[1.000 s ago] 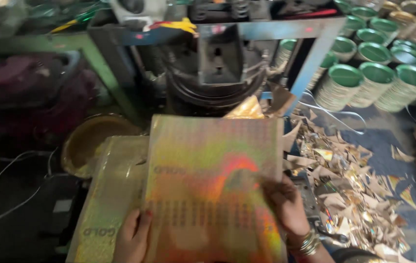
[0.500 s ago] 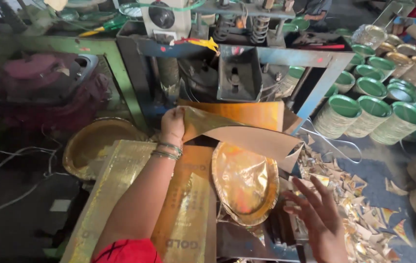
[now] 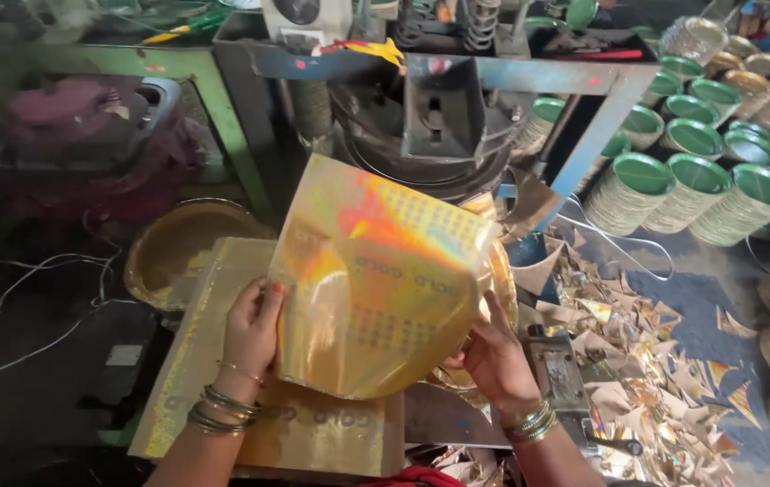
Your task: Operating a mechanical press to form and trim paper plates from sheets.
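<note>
Holding the shiny gold sheet up in front of the press, both hands had a grip on it. The sheet was tilted, with rainbow colours running across it, and it hung above a stack of more gold sheets that lay flat near the person. The left hand pinched the sheet's left edge between thumb and fingers. The right hand gripped the lower right edge from below — its fingers were partly hidden behind the sheet.

To do this step well, I think the sheet needed to stay flat and not crease, so a light pinch at the edges was best. Both hands would need to move together and keep well clear of the press's heavy parts.

A golden bowl shape sat to the left of the stack. On the right, paper scraps covered the floor. Far to the right stood stacks of green plates, close together. A green frame held up the machine on the far left — loose white wires trailed near it.
</note>
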